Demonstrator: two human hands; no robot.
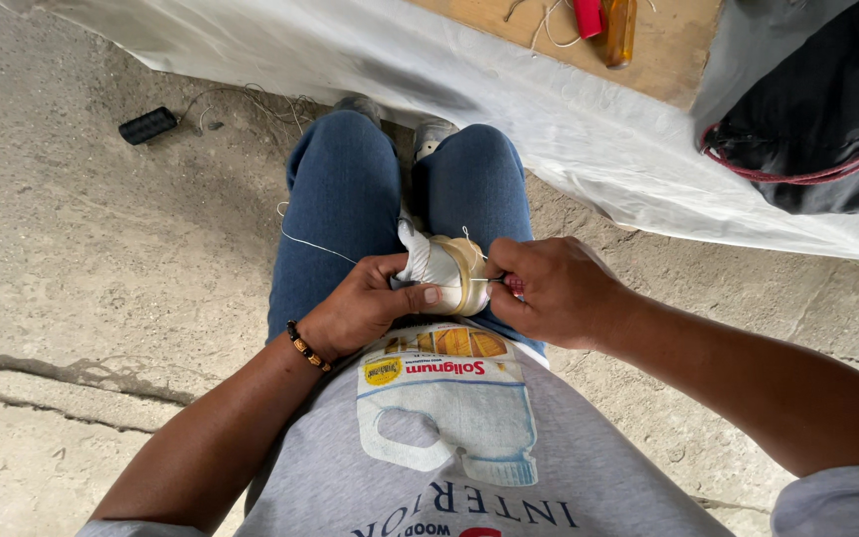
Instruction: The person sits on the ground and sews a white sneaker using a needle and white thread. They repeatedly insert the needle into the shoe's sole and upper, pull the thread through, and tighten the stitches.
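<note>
A white shoe with a tan sole (446,269) rests between my knees, sole edge facing right. My left hand (368,301) grips the shoe's upper, thumb laid across it. My right hand (547,288) pinches a thin needle tool with a red handle (505,282), its tip at the sole edge. A white thread (318,247) runs from the shoe leftward over my blue jeans. A beaded bracelet (305,346) sits on my left wrist.
A bench draped in white plastic sheet (549,109) stands ahead, with a wooden top (663,55) carrying a red and an amber tool (616,28). A dark bag (827,119) lies at right. A small black object (147,125) and cord lie on the concrete floor.
</note>
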